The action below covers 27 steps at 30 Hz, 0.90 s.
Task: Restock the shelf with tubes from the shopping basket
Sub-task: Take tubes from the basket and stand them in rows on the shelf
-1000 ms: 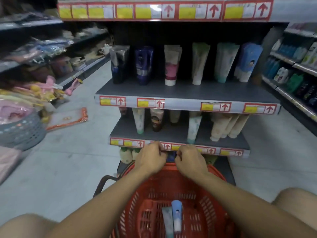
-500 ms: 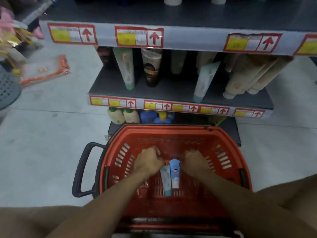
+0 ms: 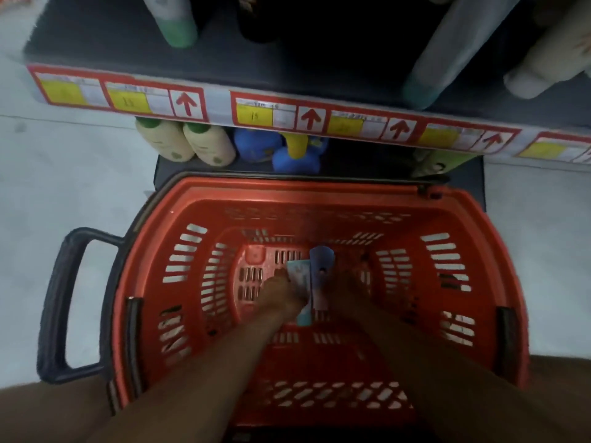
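The red shopping basket (image 3: 499, 251) stands on the floor in front of the shelf (image 3: 217, 75). On its bottom lie two tubes side by side, a teal one (image 3: 299, 274) and a blue one (image 3: 320, 266). Both my arms reach down into the basket. My left hand (image 3: 279, 295) lies over the middle of the teal tube and grips it, and the tube's cap sticks out below the hand. My right hand (image 3: 347, 290) grips the blue tube from its right side; its fingers are dark and hard to make out.
Above the basket, the shelf edge carries red and yellow price labels (image 3: 187, 103). Several tubes stand cap-down on that shelf, among them a green-capped one (image 3: 177, 25) and beige ones (image 3: 543, 68). Cream bottles (image 3: 166, 145) and blue bottles (image 3: 289, 156) fill the lowest shelf. A black handle (image 3: 56, 298) juts out left.
My view has tipped down and come closer to the basket. Both hands went from the basket's far rim down to its bottom and closed in on the two tubes.
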Each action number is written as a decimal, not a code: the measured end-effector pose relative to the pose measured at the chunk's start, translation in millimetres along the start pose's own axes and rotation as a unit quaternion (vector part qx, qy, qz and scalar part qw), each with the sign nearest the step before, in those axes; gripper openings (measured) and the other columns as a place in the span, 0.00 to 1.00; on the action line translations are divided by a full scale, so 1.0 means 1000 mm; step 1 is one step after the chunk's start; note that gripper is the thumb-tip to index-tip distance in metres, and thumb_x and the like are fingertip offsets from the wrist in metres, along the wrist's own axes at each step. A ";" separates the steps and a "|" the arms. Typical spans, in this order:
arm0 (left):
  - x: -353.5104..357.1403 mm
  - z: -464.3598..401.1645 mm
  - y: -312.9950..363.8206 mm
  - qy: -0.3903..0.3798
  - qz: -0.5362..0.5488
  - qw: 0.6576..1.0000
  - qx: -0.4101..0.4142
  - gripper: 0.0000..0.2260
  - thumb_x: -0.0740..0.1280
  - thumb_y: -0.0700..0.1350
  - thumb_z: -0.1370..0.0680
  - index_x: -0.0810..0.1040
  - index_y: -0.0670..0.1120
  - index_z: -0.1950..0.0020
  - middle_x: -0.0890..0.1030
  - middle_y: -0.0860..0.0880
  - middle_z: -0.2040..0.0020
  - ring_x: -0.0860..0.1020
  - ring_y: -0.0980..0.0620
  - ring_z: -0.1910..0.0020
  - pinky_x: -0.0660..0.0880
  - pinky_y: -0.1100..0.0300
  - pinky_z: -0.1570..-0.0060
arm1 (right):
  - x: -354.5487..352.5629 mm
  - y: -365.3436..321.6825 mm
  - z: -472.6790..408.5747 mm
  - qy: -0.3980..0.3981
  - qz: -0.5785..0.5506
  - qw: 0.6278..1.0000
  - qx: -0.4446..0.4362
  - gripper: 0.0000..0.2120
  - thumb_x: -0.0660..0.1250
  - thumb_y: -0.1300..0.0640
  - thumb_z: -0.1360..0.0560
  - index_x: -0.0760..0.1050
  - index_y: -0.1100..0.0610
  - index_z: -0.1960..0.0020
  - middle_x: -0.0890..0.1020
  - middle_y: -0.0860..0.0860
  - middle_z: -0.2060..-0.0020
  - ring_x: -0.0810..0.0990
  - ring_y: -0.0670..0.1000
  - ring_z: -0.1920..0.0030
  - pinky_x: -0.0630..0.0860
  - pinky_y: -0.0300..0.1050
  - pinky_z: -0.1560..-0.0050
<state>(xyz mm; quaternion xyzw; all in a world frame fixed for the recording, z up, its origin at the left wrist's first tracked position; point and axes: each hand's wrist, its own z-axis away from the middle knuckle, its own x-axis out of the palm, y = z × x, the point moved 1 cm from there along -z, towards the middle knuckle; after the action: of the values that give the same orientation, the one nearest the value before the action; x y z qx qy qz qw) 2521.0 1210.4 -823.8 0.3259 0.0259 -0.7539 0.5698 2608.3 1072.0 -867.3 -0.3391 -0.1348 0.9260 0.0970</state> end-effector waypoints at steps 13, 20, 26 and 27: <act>0.042 -0.020 -0.008 -0.025 0.021 0.998 -0.059 0.34 0.80 0.45 0.28 0.65 0.42 0.29 0.80 0.42 0.35 0.80 0.42 0.36 0.76 0.56 0.42 | 0.002 -0.013 0.005 -0.053 0.011 0.995 0.082 0.27 0.69 0.47 0.20 0.69 0.59 0.26 0.75 0.59 0.30 0.75 0.60 0.30 0.72 0.48 0.36; 0.017 -0.009 -0.008 -0.001 0.030 0.998 -0.060 0.31 0.78 0.52 0.27 0.66 0.44 0.32 0.80 0.42 0.38 0.80 0.41 0.38 0.74 0.57 0.48 | -0.016 -0.014 0.024 -0.053 -0.041 0.996 0.065 0.30 0.74 0.49 0.24 0.70 0.59 0.27 0.78 0.58 0.33 0.79 0.58 0.36 0.75 0.46 0.45; -0.016 0.025 0.008 0.026 0.041 0.999 -0.024 0.39 0.78 0.55 0.30 0.65 0.42 0.27 0.79 0.42 0.35 0.80 0.41 0.36 0.78 0.53 0.41 | -0.051 -0.024 0.064 -0.019 -0.087 0.996 -0.026 0.06 0.67 0.52 0.18 0.77 0.53 0.43 0.84 0.51 0.52 0.81 0.44 0.61 0.80 0.38 0.64; -0.021 0.033 0.013 0.033 0.041 0.999 -0.015 0.41 0.79 0.56 0.30 0.64 0.41 0.25 0.78 0.42 0.34 0.79 0.41 0.35 0.78 0.52 0.39 | -0.057 -0.025 0.071 -0.012 -0.091 0.995 -0.045 0.05 0.67 0.53 0.18 0.79 0.54 0.45 0.86 0.51 0.54 0.82 0.43 0.62 0.82 0.42 0.61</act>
<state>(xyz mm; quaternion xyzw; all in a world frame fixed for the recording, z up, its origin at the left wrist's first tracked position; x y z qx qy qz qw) 2520.1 1210.5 -782.8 0.3428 0.0427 -0.7186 0.6036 2607.2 1067.1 -772.8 -0.3182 -0.2075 0.9104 0.1639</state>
